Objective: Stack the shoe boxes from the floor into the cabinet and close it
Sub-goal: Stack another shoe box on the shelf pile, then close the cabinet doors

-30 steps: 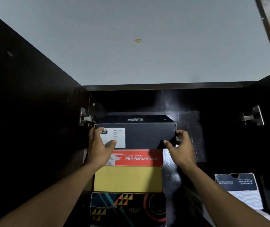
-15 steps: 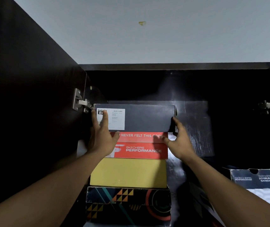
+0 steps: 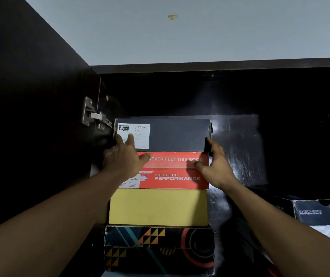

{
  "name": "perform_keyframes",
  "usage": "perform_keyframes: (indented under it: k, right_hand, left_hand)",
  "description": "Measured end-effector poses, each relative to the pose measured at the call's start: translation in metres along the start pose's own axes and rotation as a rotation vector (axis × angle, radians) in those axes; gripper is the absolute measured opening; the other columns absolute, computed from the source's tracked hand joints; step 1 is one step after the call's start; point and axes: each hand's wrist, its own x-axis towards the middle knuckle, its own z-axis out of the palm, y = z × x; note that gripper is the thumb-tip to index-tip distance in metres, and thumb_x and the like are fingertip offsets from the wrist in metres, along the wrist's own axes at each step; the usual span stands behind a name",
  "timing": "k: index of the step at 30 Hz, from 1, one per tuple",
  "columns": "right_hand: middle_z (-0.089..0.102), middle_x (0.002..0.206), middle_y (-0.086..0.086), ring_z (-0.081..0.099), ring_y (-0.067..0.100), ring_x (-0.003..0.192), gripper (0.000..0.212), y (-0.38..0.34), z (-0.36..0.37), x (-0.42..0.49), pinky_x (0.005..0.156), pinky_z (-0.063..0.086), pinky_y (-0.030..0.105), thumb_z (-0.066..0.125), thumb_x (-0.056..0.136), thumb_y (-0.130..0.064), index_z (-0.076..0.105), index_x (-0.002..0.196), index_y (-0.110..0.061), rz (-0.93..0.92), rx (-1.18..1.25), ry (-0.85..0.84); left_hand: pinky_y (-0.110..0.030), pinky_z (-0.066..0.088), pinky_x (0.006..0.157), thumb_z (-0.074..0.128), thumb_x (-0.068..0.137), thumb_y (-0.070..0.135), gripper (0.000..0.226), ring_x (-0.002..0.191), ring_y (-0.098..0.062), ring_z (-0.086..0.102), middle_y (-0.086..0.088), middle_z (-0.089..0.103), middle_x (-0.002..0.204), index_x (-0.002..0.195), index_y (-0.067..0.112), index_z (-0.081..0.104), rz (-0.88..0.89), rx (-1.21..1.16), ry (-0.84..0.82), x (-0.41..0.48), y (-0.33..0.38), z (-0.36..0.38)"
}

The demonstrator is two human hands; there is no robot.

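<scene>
1. Change: compared with a second ago, the dark navy box (image 3: 163,135) has gone deeper into the cabinet (image 3: 210,65). Its lid top no longer shows, only the front face. We judge the push-in nearly done.

2. Left hand (image 3: 123,158), at 9 o'clock of the stack: no longer gripping the box's corner. Fingers spread flat against the white label (image 3: 133,135); it is pressing, clasping nothing.

3. Right hand (image 3: 215,166), at 3 o'clock: fingertips at the box's lower right corner, thumb across the red Skechers box (image 3: 172,169). Loose and unclenched, nudging rather than holding.

4. The box: matte navy card, white Onitsuka Tiger label at its left end. It sits square on top, set further back than the red box below.

5. Stack beneath, toward 6 o'clock: red, then the yellow box (image 3: 158,207), then the patterned box (image 3: 159,249).

6. At 4 o'clock, well apart, another Skechers box (image 3: 322,212) sits at a lower level. We cannot tell whether it is inside.

7. Both doors hang open; left door (image 3: 30,116), hinge (image 3: 92,114) showing. Closing is not yet done.
</scene>
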Motion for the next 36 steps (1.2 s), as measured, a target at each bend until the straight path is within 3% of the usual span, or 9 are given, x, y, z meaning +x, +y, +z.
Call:
perform_keyframes:
  k: [2, 7, 13, 18, 22, 27, 31, 36]
  right_hand:
    - [0.03, 0.153, -0.007, 0.042, 0.019, 0.136, 0.101, 0.003, 0.005, 0.004, 0.115, 0.037, 0.043, 0.08, 0.068, -0.044, 0.026, 0.152, -0.03, 0.007, -0.016, -0.027]
    - [0.018, 0.161, -0.005, 0.026, 0.018, 0.147, 0.104, 0.014, 0.009, 0.013, 0.12, 0.027, 0.041, 0.082, 0.074, -0.041, 0.02, 0.156, -0.028, 0.024, -0.105, -0.066]
    - [0.001, 0.165, -0.009, 0.012, 0.018, 0.152, 0.107, 0.011, 0.004, 0.015, 0.123, 0.017, 0.035, 0.079, 0.079, -0.042, 0.009, 0.158, -0.028, 0.048, -0.153, -0.155]
    - [0.003, 0.166, -0.001, 0.007, 0.022, 0.153, 0.101, -0.013, -0.022, 0.002, 0.124, 0.015, 0.043, 0.076, 0.084, -0.035, 0.007, 0.158, -0.03, 0.037, -0.151, -0.158]
    - [0.001, 0.166, -0.003, 0.003, 0.02, 0.153, 0.099, -0.043, -0.042, -0.026, 0.123, 0.013, 0.044, 0.072, 0.088, -0.038, 0.003, 0.158, -0.03, 0.01, -0.186, -0.188]
    - [0.01, 0.165, -0.001, 0.011, 0.017, 0.152, 0.092, -0.102, -0.067, -0.058, 0.124, 0.016, 0.039, 0.069, 0.091, -0.029, 0.007, 0.158, -0.025, -0.036, -0.17, -0.202]
    - [0.017, 0.164, 0.0, 0.02, 0.019, 0.15, 0.089, -0.166, -0.077, -0.091, 0.122, 0.023, 0.041, 0.067, 0.091, -0.034, 0.008, 0.158, -0.026, -0.058, -0.08, -0.197]
    - [0.023, 0.162, -0.003, 0.034, 0.022, 0.144, 0.085, -0.258, -0.07, -0.152, 0.114, 0.037, 0.048, 0.065, 0.091, -0.04, 0.01, 0.156, -0.035, -0.074, 0.097, -0.262]
  left_hand:
    - [-0.045, 0.04, 0.103, 0.04, 0.085, 0.079, 0.096, 0.134, -0.04, 0.043, -0.017, 0.014, 0.161, 0.157, 0.022, 0.013, 0.0, 0.002, -0.076, 0.0, -0.001, 0.006]
    - [-0.046, 0.039, 0.104, 0.038, 0.085, 0.08, 0.094, 0.143, -0.036, 0.024, -0.011, 0.001, 0.163, 0.157, 0.028, 0.006, -0.008, -0.015, -0.14, 0.002, -0.001, 0.019]
    - [-0.048, 0.039, 0.106, 0.041, 0.083, 0.08, 0.097, 0.145, -0.036, 0.018, -0.013, 0.001, 0.163, 0.156, 0.026, 0.006, -0.034, -0.032, -0.149, -0.005, 0.002, 0.023]
    - [-0.047, 0.043, 0.1, 0.051, 0.082, 0.075, 0.095, 0.141, -0.034, 0.029, -0.012, 0.02, 0.157, 0.153, 0.02, 0.018, -0.019, -0.083, -0.157, -0.029, 0.007, -0.001]
    - [-0.043, 0.046, 0.094, 0.053, 0.08, 0.075, 0.099, 0.139, -0.031, 0.035, -0.006, 0.019, 0.16, 0.155, 0.021, 0.015, 0.009, -0.053, -0.196, -0.048, 0.011, -0.045]
    - [-0.042, 0.049, 0.094, 0.054, 0.077, 0.078, 0.105, 0.135, -0.031, 0.043, -0.003, 0.02, 0.16, 0.156, 0.026, 0.011, 0.065, -0.05, -0.192, -0.075, 0.008, -0.117]
    - [-0.043, 0.047, 0.097, 0.053, 0.079, 0.076, 0.101, 0.139, -0.027, 0.039, -0.001, 0.025, 0.158, 0.156, 0.027, 0.009, 0.191, -0.007, -0.104, -0.104, 0.0, -0.2]
    - [-0.042, 0.039, 0.108, 0.047, 0.083, 0.075, 0.09, 0.14, -0.022, 0.037, 0.002, 0.03, 0.157, 0.154, 0.027, 0.02, 0.277, 0.079, 0.05, -0.149, -0.047, -0.303]
